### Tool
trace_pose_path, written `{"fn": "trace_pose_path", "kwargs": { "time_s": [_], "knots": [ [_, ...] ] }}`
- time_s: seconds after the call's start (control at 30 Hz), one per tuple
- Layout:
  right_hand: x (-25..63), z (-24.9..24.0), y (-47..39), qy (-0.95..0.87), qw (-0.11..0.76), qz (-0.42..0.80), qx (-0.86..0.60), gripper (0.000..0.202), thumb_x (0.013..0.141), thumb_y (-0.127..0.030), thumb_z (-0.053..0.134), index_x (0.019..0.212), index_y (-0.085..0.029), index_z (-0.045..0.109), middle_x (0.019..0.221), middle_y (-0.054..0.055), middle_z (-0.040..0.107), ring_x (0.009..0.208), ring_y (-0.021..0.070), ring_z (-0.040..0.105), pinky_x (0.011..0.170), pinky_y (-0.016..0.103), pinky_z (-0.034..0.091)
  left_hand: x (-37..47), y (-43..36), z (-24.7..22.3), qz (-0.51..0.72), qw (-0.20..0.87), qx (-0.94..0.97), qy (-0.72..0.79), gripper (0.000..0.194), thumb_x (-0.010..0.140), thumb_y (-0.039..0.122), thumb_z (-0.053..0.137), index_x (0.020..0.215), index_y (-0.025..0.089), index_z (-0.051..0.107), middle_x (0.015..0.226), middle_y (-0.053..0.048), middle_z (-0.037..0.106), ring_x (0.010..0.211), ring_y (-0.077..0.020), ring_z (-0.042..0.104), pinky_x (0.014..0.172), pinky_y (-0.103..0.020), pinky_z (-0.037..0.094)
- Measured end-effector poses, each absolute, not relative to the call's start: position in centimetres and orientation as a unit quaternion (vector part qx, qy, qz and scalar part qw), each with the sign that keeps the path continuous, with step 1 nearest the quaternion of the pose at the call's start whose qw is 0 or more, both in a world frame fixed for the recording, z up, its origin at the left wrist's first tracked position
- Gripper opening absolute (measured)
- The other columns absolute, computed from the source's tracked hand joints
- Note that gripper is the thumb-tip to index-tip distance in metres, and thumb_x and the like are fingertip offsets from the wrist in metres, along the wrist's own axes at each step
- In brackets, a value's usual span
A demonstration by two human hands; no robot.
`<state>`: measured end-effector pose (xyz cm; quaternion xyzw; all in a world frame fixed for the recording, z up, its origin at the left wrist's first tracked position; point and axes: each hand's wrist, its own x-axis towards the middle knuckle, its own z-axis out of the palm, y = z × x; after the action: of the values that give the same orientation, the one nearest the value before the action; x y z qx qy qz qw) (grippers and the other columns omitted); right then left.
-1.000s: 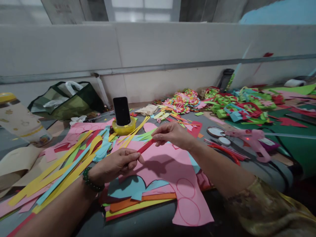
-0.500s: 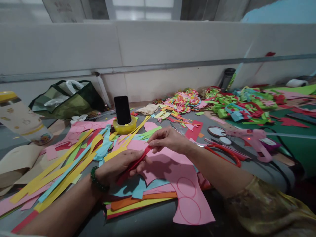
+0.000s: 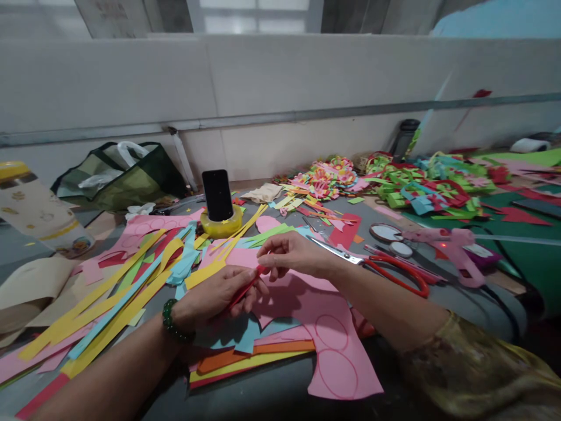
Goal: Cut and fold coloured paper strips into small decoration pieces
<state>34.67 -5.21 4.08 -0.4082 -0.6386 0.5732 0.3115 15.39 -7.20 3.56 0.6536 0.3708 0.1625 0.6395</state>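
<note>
Left hand (image 3: 214, 295): fingers pinched on the red strip (image 3: 246, 285); bead bracelet at the wrist
Right hand (image 3: 291, 254): fingertips gripping the strip's upper end
Strip: held over the pink sheet (image 3: 324, 316), near the table's front edge
Scissors (image 3: 377, 266): just right of the right hand

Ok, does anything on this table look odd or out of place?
Mostly craft clutter, but two things stand out. A phone stands upright, propped in a yellow tape roll as a stand. The pink glue gun shows a red light, so it seems to be on, lying beside loose paper scraps.
</note>
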Motion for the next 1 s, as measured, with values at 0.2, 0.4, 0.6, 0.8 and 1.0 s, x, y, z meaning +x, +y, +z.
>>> {"fn": "trace_pose_path", "kwargs": {
  "time_s": [0.2, 0.4, 0.6, 0.8, 1.0],
  "knots": [
    [34.3, 3.6, -5.3, -0.617, 0.318, 0.591, -0.411, 0.029, 0.058, -0.034, 0.078, 0.07, -0.01, 0.066, 0.054, -0.001, 0.063, 0.051, 0.0095, 0.062, 0.051, 0.019, 0.048, 15.7, -7.3, 2.8, 0.171, 0.657, 0.644, 0.352, 0.042, 0.085, 0.051, 0.042, 0.086, 0.013, 0.059, 0.063, -0.002, 0.062, 0.046, -0.0085, 0.053, 0.047, -0.02, 0.04],
    [35.1, 4.1, -5.0, -0.618, 0.354, 0.559, -0.424, 0.031, 0.055, -0.033, 0.079, 0.07, -0.011, 0.065, 0.054, 0.0, 0.065, 0.051, 0.0125, 0.065, 0.048, 0.02, 0.05, 15.8, -7.2, 2.1, 0.2, 0.694, 0.587, 0.366, 0.039, 0.079, 0.049, 0.055, 0.078, 0.01, 0.058, 0.067, -0.008, 0.067, 0.052, -0.0125, 0.061, 0.05, -0.022, 0.045],
    [35.1, 4.3, -5.2, -0.625, 0.357, 0.558, -0.413, 0.03, 0.056, -0.032, 0.079, 0.07, -0.01, 0.065, 0.057, 0.001, 0.066, 0.052, 0.013, 0.066, 0.049, 0.019, 0.05, 15.3, -6.4, 1.9, 0.187, 0.747, 0.54, 0.339, 0.033, 0.076, 0.04, 0.063, 0.078, 0.008, 0.064, 0.063, -0.008, 0.068, 0.045, -0.0092, 0.059, 0.046, -0.017, 0.043],
    [35.6, 4.6, -4.8, -0.627, 0.347, 0.552, -0.427, 0.025, 0.058, -0.029, 0.078, 0.068, -0.011, 0.065, 0.054, 0.0, 0.065, 0.051, 0.0112, 0.065, 0.049, 0.018, 0.05, 14.7, -6.3, 2.0, 0.173, 0.765, 0.521, 0.337, 0.033, 0.083, 0.038, 0.055, 0.081, 0.008, 0.066, 0.056, -0.005, 0.065, 0.035, -0.0058, 0.053, 0.037, -0.014, 0.035],
    [36.2, 5.4, -4.7, -0.626, 0.337, 0.549, -0.439, 0.025, 0.058, -0.03, 0.078, 0.068, -0.011, 0.065, 0.055, -0.001, 0.065, 0.051, 0.01, 0.064, 0.049, 0.017, 0.05, 14.6, -6.2, 2.3, 0.16, 0.782, 0.501, 0.334, 0.027, 0.081, 0.032, 0.058, 0.077, 0.007, 0.067, 0.052, -0.003, 0.062, 0.033, -0.0046, 0.051, 0.034, -0.012, 0.031]
  ]
}}
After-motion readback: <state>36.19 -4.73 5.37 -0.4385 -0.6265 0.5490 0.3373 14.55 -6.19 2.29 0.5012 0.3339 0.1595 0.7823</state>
